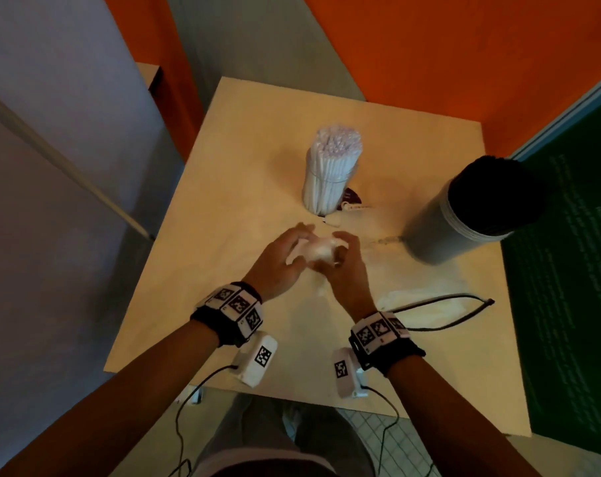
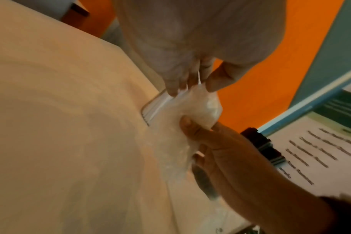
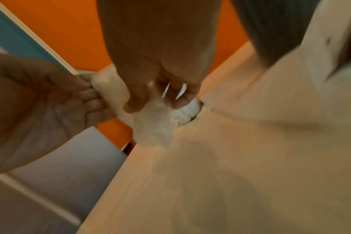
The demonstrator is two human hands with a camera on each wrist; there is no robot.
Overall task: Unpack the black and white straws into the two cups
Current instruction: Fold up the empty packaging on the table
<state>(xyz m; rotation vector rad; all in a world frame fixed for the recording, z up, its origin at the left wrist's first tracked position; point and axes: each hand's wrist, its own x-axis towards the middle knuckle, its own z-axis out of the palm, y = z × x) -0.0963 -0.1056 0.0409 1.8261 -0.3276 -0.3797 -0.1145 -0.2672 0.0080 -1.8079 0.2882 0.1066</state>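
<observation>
Blurred wrapper, hidden cup walls

Both wrist views are smeared; the wrapper between the hands is a white blur. The black straws hide their cup's inside; the tabletop is cut off at the bottom right corner.

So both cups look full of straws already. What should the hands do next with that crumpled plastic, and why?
Probably set the wrapper down, off to one side of the table. The white straws and black straws already stand in their cups, and the left hand and right hand only grip empty-looking crumpled plastic between them.
</observation>
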